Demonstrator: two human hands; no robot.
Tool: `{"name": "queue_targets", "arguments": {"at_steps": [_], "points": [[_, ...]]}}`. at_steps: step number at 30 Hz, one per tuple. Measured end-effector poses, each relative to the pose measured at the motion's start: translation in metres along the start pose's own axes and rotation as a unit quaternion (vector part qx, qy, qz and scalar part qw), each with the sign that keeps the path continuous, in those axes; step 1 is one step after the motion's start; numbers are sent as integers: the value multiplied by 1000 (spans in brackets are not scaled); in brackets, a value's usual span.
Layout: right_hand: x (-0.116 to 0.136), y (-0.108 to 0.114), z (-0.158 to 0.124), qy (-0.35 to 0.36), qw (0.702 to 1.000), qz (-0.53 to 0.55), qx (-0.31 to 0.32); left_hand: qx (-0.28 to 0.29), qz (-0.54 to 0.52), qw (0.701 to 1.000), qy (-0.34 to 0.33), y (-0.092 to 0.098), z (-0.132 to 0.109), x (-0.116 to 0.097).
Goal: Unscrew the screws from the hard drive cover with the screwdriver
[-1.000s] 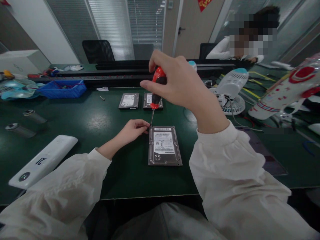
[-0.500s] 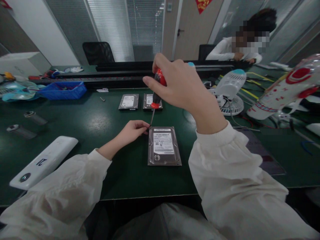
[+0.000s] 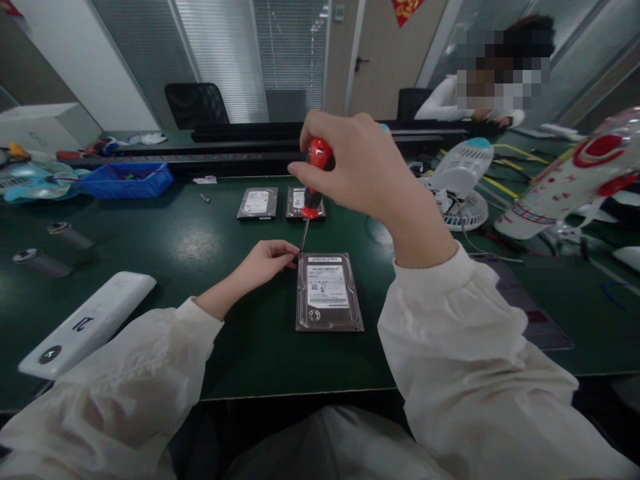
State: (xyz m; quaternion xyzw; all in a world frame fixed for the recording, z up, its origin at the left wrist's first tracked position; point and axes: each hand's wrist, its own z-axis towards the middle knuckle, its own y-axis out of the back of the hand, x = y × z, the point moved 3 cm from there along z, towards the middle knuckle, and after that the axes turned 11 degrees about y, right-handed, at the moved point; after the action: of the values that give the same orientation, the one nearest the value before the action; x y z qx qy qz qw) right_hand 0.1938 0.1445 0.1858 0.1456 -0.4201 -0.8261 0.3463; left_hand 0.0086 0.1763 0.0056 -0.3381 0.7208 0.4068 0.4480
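A hard drive (image 3: pixel 327 319) with a white label lies flat on the green table in front of me. My right hand (image 3: pixel 357 163) grips a red and black screwdriver (image 3: pixel 311 200) by its handle, above the drive's far left corner. Its thin shaft slants down to that corner. My left hand (image 3: pixel 273 259) is pinched at the same corner, fingertips against the screwdriver's tip. Whatever sits between those fingers is too small to make out. Two more hard drives lie farther back: one on the left (image 3: pixel 257 203), another (image 3: pixel 294 203) partly covered by the screwdriver.
On the left are a white power bank (image 3: pixel 90 327), two metal cylinders and a blue tray (image 3: pixel 127 183). To the right stand a white fan (image 3: pixel 463 177), a white and red bottle (image 3: pixel 555 183) and a dark flat panel (image 3: pixel 535 313). Across the table sits another person (image 3: pixel 445 100).
My right hand has turned slightly around the screwdriver handle, so more of its red part shows. The left hand and the hard drive stay where they were.
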Motion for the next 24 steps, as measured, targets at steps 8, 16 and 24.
{"name": "queue_targets", "arguments": {"at_steps": [8,16,24], "points": [[6,0,0,2,999,52,2,-10,0,1000,12,-3,-1,-4],[6,3,0,62,990,126,22,-15,1,1000,18,-3,-4,-7],[1,1,3,-48,997,-60,-2,-9,8,1000,12,-1,0,-3]]}}
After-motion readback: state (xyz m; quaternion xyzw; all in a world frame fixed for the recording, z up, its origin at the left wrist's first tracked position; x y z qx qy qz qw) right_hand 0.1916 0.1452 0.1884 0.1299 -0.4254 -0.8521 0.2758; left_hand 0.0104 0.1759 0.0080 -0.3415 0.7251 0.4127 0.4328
